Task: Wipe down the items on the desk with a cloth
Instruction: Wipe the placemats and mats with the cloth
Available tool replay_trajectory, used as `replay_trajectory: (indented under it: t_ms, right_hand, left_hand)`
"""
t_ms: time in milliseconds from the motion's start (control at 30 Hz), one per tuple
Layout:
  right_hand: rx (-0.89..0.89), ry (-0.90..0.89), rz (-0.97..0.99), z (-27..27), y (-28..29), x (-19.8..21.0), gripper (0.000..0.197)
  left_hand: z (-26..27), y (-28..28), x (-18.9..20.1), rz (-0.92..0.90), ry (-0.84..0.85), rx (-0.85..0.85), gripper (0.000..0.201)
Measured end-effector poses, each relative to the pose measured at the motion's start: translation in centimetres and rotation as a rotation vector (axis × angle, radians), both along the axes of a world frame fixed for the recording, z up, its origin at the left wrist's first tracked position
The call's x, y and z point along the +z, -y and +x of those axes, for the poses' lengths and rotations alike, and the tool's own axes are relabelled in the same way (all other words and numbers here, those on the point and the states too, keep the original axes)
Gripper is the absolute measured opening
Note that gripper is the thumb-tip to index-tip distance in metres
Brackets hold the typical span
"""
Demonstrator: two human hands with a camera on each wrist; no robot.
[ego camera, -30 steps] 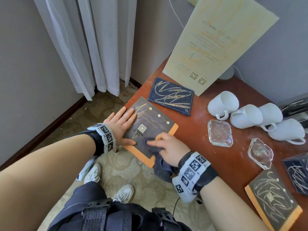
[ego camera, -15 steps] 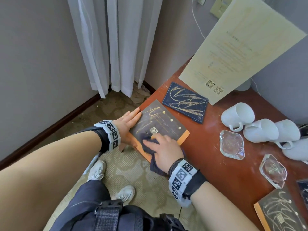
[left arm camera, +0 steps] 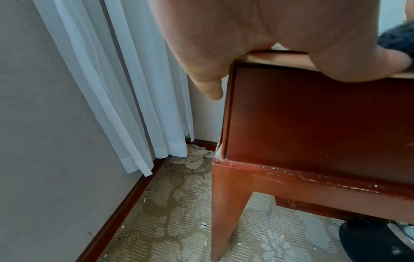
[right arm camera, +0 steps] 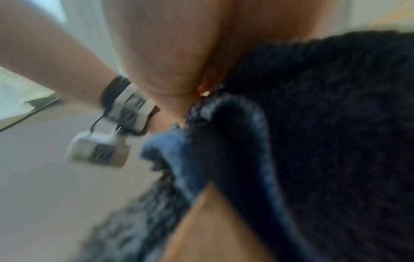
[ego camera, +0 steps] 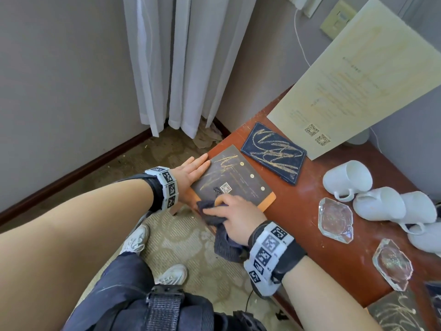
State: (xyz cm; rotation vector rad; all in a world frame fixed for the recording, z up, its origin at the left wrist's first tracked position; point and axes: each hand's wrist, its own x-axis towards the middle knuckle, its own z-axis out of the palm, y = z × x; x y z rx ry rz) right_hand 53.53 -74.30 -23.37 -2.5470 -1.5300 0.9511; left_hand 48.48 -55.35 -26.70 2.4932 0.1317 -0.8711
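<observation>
A dark board [ego camera: 241,180] with an orange rim, a QR code and yellow scribbles lies at the desk's [ego camera: 298,211] near left corner. My left hand [ego camera: 193,169] lies flat with straight fingers against the board's left edge. In the left wrist view the left hand's [left arm camera: 246,35] palm rests on the board's edge above the desk corner. My right hand [ego camera: 235,215] grips a dark blue-grey cloth [ego camera: 208,211] and presses it on the board's near corner. The rest of the cloth hangs over the desk edge. In the blurred right wrist view the cloth [right arm camera: 325,124] is bunched under the right hand [right arm camera: 168,53].
Behind the board lie a blue scribbled pad [ego camera: 274,154] and a cream sheet [ego camera: 358,87] propped against the wall. White mugs [ego camera: 348,180] on their sides and two glass ashtrays [ego camera: 335,219] sit to the right. Another scribbled board [ego camera: 393,314] is at the near right. White curtains [ego camera: 186,63] hang left.
My right hand has slid the cloth along the board toward its near left corner. The left hand has shifted out to the board's left edge. The head view has swung left.
</observation>
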Motion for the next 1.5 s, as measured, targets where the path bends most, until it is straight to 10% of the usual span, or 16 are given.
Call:
replay_trajectory:
  t_ms: [100,333,500,700,900,1067,1233,1367,1500]
  right_hand:
    - [-0.389,0.146,0.062,2.1,0.0,-0.1,0.053]
    - [0.012,-0.137,-0.075,0.7,0.5,0.0,0.054]
    - [-0.567,0.134,0.188,3.2,-0.9,0.0,0.05]
    - [-0.04,0.085,-0.106,0.4,-0.9,0.4,0.044]
    - [-0.226,0.255,-0.097,2.1,-0.9,0.2,0.055]
    - [0.048,0.133,-0.108,0.5,-0.4,0.2,0.057]
    - [-0.195,0.27,-0.107,1.9,-0.4,0.2,0.056]
    - [0.009,0.107,-0.07,0.4,-0.5,0.2,0.055]
    - [-0.407,0.205,0.062,3.2,-0.8,0.5,0.053]
  left_hand:
    - [0.0,-0.2,-0.4,-0.003,-0.001,-0.004,0.122]
    - [-0.2,0.0,-0.8,0.011,0.053,0.002,0.123]
    - [-0.2,-0.4,-0.8,-0.027,0.033,0.015,0.122]
    - [0.0,-0.5,-0.7,-0.025,0.023,0.004,0.122]
    - [0.0,-0.5,-0.8,-0.028,0.044,0.001,0.12]
    - [-0.1,-0.6,-0.9,-0.042,0.051,-0.007,0.12]
    - [-0.2,-0.6,-1.0,-0.058,0.05,-0.011,0.12]
    - [-0.2,-0.8,-1.1,-0.081,0.053,-0.007,0.12]
    - [-0.4,-1.1,-1.4,-0.115,0.091,0.039,0.124]
